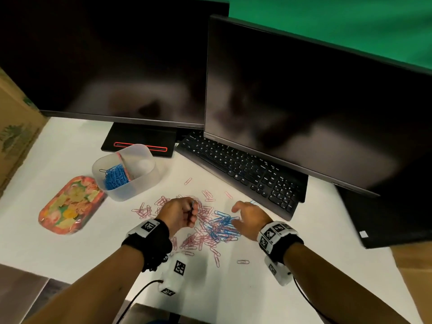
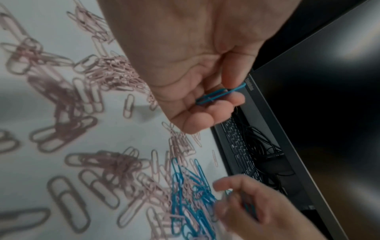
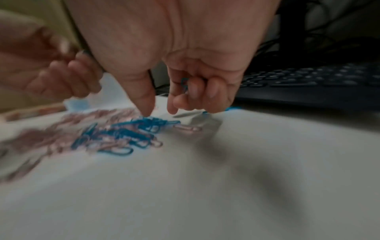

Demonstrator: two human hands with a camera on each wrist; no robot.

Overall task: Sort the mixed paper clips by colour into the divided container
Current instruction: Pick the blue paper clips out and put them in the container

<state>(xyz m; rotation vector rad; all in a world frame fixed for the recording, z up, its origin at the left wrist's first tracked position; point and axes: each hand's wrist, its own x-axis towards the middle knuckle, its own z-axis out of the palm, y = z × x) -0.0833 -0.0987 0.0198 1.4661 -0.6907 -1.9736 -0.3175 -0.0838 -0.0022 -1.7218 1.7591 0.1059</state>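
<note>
paper clip pile (image 3: 115,136) blurred, right monitor (image 1: 327,101) cropped

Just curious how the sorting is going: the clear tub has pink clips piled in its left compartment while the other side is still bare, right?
Not quite: head view shows blue paper clips, not pink, in the divided container's left compartment. The other compartment is bare.

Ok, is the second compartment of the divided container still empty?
Apparently empty. In the divided container, blue clips fill the near-left section; the other section shows only bare translucent plastic, though blur could hide a stray clip.

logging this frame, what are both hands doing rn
Left hand: pinching a blue clip.
Right hand: fingers curled around blue clips.
</note>
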